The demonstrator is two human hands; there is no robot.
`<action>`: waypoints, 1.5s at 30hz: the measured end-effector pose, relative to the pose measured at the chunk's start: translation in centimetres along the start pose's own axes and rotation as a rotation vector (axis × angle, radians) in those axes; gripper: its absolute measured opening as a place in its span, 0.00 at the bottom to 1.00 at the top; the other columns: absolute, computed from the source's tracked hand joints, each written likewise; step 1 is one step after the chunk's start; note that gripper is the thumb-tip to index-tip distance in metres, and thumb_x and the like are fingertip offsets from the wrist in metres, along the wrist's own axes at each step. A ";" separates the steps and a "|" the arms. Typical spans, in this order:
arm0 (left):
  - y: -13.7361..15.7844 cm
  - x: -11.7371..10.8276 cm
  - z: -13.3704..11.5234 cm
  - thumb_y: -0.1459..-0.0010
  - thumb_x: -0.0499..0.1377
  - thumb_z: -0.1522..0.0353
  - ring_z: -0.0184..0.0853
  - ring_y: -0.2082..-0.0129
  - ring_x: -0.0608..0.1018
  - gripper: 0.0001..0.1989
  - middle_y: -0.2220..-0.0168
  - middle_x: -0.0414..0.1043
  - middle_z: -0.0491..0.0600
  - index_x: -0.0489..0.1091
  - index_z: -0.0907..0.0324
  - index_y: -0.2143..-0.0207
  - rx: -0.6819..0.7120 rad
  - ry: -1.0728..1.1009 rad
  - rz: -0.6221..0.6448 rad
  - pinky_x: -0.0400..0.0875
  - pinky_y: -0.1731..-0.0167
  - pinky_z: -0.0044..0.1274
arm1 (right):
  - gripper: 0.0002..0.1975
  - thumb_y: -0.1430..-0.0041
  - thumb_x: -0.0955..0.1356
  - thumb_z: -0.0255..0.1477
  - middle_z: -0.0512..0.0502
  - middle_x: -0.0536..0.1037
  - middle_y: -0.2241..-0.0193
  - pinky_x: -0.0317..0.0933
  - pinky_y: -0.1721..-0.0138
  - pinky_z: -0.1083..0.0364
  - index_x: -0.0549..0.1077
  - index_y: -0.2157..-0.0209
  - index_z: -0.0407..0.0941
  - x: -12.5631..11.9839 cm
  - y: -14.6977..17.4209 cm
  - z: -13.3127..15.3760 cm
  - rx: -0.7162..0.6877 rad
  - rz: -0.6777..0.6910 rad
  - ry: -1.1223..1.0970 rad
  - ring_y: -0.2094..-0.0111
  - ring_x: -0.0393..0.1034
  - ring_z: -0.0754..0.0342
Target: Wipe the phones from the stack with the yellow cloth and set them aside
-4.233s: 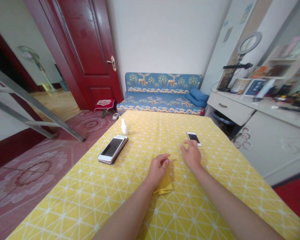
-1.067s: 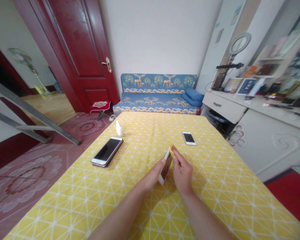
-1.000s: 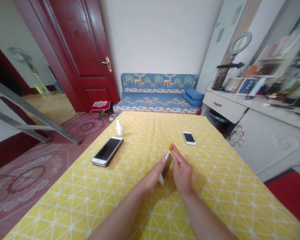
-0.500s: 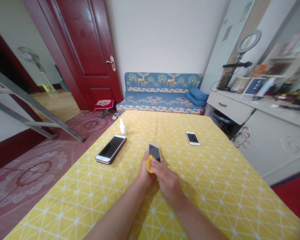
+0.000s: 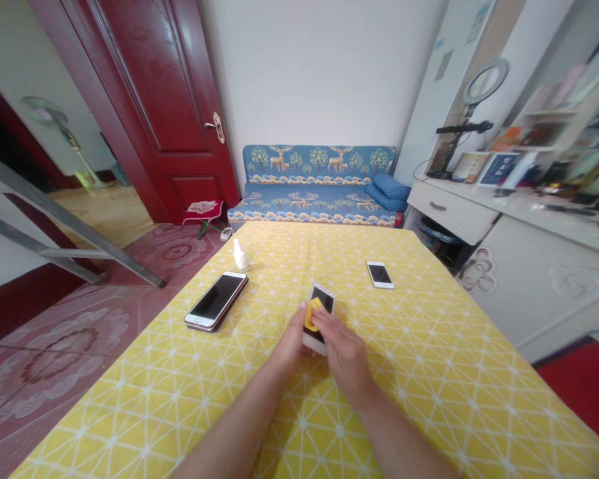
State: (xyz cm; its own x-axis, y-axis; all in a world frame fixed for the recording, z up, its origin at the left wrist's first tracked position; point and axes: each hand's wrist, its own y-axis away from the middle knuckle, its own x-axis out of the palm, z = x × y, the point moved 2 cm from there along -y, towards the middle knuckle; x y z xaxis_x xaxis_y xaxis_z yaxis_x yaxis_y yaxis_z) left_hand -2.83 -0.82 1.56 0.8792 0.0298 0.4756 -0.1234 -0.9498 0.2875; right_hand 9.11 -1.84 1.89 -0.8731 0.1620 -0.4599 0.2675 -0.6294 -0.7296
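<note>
My left hand (image 5: 292, 339) holds a white-edged phone (image 5: 322, 299) by its left side, screen up, just above the yellow tablecloth (image 5: 429, 372). My right hand (image 5: 344, 352) presses a small yellow cloth (image 5: 311, 313) onto the phone's dark screen with its fingertips. Both hands meet near the middle of the table.
A larger phone (image 5: 216, 301) lies at the table's left edge, with a small white bottle (image 5: 238, 255) behind it. A small white phone (image 5: 380, 274) lies to the right. A blue sofa (image 5: 319, 186), a red door (image 5: 154, 100) and a white desk (image 5: 504, 226) surround the table.
The phone was held up on edge between my hands; it has been turned screen up and lowered. The yellow cloth is now pressed on the screen by my right hand.
</note>
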 end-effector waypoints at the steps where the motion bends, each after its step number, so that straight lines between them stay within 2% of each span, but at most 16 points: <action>1: 0.2 0.2 -0.1 0.46 0.54 0.47 0.29 0.85 0.67 0.27 0.83 0.67 0.47 0.73 0.63 0.69 -0.003 -0.039 0.059 0.53 0.85 0.20 | 0.21 0.36 0.58 0.22 0.47 0.73 0.47 0.62 0.43 0.45 0.69 0.45 0.51 -0.2 -0.1 -0.2 0.016 -0.024 0.007 0.44 0.66 0.51; 3: 0.6 0.6 -0.4 0.46 0.56 0.50 0.32 0.79 0.72 0.24 0.78 0.71 0.50 0.75 0.62 0.67 0.055 -0.126 0.173 0.58 0.80 0.21 | 0.22 0.36 0.58 0.23 0.47 0.71 0.45 0.59 0.41 0.44 0.68 0.44 0.51 -0.7 -0.3 -0.7 0.057 -0.072 0.016 0.42 0.63 0.51; 6: 1.2 1.1 -1.0 0.48 0.62 0.61 0.35 0.68 0.74 0.12 0.68 0.75 0.52 0.76 0.60 0.64 0.158 -0.281 0.287 0.63 0.70 0.22 | 0.21 0.36 0.58 0.25 0.47 0.71 0.45 0.56 0.41 0.42 0.70 0.45 0.50 -1.5 -0.4 -2.0 0.168 -0.133 -0.003 0.42 0.62 0.49; 10: 1.3 0.9 -0.8 0.51 0.61 0.68 0.33 0.73 0.71 0.10 0.71 0.74 0.49 0.77 0.61 0.65 0.090 -0.415 0.369 0.61 0.72 0.21 | 0.16 0.40 0.61 0.31 0.42 0.79 0.57 0.64 0.52 0.46 0.76 0.55 0.45 -2.5 -0.1 -4.0 0.492 -0.274 -0.072 0.55 0.72 0.46; 12: 1.2 0.6 -0.6 0.50 0.60 0.69 0.32 0.74 0.72 0.12 0.70 0.74 0.50 0.77 0.61 0.63 0.065 -0.397 0.370 0.61 0.72 0.21 | 0.14 0.43 0.63 0.33 0.44 0.80 0.65 0.65 0.58 0.49 0.76 0.61 0.43 -2.8 0.1 -4.7 0.619 -0.345 -0.159 0.62 0.73 0.47; 14: 0.9 0.3 -0.5 0.51 0.60 0.68 0.32 0.74 0.72 0.14 0.70 0.75 0.50 0.76 0.61 0.61 0.051 -0.340 0.345 0.62 0.72 0.21 | 0.12 0.45 0.64 0.35 0.46 0.78 0.69 0.64 0.63 0.52 0.76 0.65 0.43 -2.9 0.2 -5.1 0.684 -0.401 -0.261 0.67 0.71 0.49; 18: 0.4 0.0 -0.4 0.53 0.62 0.68 0.31 0.76 0.72 0.13 0.71 0.75 0.52 0.77 0.64 0.64 0.014 -0.218 0.263 0.62 0.73 0.21 | 0.12 0.47 0.66 0.36 0.48 0.77 0.70 0.61 0.64 0.54 0.75 0.66 0.43 -2.8 0.2 -5.1 0.720 -0.465 -0.332 0.68 0.69 0.50; 23: -0.2 0.1 -0.3 0.58 0.64 0.69 0.34 0.74 0.74 0.13 0.72 0.76 0.52 0.76 0.65 0.67 0.056 -0.041 0.051 0.65 0.70 0.23 | 0.15 0.44 0.65 0.38 0.46 0.78 0.66 0.63 0.62 0.53 0.75 0.61 0.42 -2.2 0.2 -3.6 0.726 -0.482 -0.281 0.65 0.70 0.49; 29: -0.6 0.3 0.1 0.55 0.64 0.69 0.35 0.68 0.76 0.16 0.66 0.76 0.49 0.71 0.60 0.61 0.235 0.068 -0.094 0.68 0.64 0.26 | 0.20 0.42 0.65 0.37 0.39 0.78 0.54 0.65 0.54 0.49 0.76 0.53 0.42 0.1 0.5 -1.1 0.716 -0.320 -0.291 0.54 0.71 0.45; 32: -0.7 0.0 0.1 0.53 0.63 0.68 0.35 0.66 0.76 0.16 0.63 0.75 0.49 0.69 0.59 0.59 0.318 0.098 -0.107 0.68 0.62 0.26 | 0.21 0.41 0.64 0.36 0.39 0.77 0.53 0.66 0.55 0.50 0.75 0.51 0.42 0.8 0.6 -0.4 0.686 -0.255 -0.303 0.54 0.72 0.46; 39: -0.7 -0.5 -0.4 0.50 0.63 0.69 0.30 0.65 0.75 0.13 0.64 0.72 0.45 0.65 0.56 0.62 0.513 0.208 -0.214 0.68 0.61 0.25 | 0.21 0.42 0.65 0.39 0.42 0.78 0.62 0.64 0.66 0.54 0.74 0.52 0.42 0.9 0.6 0.4 0.764 -0.256 -0.319 0.66 0.71 0.50; 42: -0.5 -0.1 -0.7 0.50 0.63 0.71 0.28 0.67 0.74 0.12 0.65 0.72 0.43 0.65 0.55 0.62 0.553 0.251 -0.212 0.67 0.61 0.22 | 0.18 0.42 0.64 0.40 0.48 0.75 0.73 0.59 0.74 0.58 0.75 0.58 0.42 1.2 0.8 0.6 0.816 -0.243 -0.414 0.74 0.66 0.55; 45: -0.4 0.6 -0.7 0.50 0.63 0.72 0.28 0.66 0.75 0.13 0.65 0.73 0.43 0.65 0.55 0.62 0.546 0.302 -0.153 0.67 0.59 0.23 | 0.18 0.42 0.64 0.42 0.52 0.70 0.79 0.55 0.77 0.59 0.74 0.62 0.42 1.3 0.9 0.5 0.865 -0.259 -0.478 0.79 0.60 0.57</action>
State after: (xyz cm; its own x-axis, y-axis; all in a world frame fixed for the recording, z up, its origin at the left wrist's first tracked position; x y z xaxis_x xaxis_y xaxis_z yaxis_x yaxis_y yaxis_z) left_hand -2.57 -0.16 2.34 0.6902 0.1880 0.6988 0.3151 -0.9474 -0.0563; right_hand 7.96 -2.60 0.90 -0.9842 0.1701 0.0487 -0.1735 -0.9820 -0.0752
